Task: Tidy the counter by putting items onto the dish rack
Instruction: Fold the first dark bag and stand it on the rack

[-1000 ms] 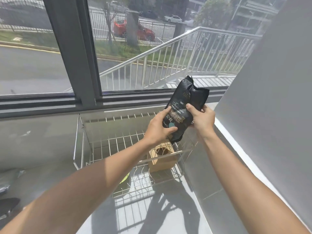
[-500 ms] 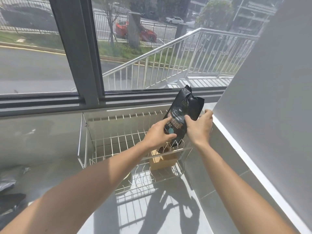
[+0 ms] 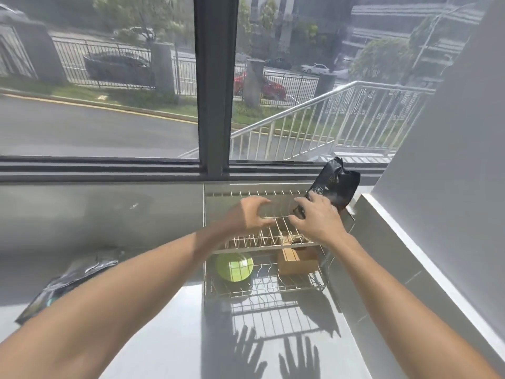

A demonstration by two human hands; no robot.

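Observation:
A two-tier wire dish rack (image 3: 247,249) stands on the counter below the window. A black foil bag (image 3: 336,184) stands upright at the back right corner of its upper tier, leaning toward the wall. My right hand (image 3: 318,221) hovers just in front of the bag with fingers spread, its fingertips at the bag's lower part, which it hides. My left hand (image 3: 247,214) floats over the upper tier's middle, fingers curled apart and holding nothing. On the lower tier sit a green bowl (image 3: 233,268) and a wooden box (image 3: 297,260).
A second dark foil bag (image 3: 78,273) lies flat on the grey counter (image 3: 164,324) to the left, partly behind my left forearm. A white wall (image 3: 437,187) rises close on the rack's right. The window sill (image 3: 109,170) runs behind the rack.
The bag went from mid-air in both hands down onto the rack's upper tier at the back right. Both hands let go and opened; my left hand moved left. My view shifted left.

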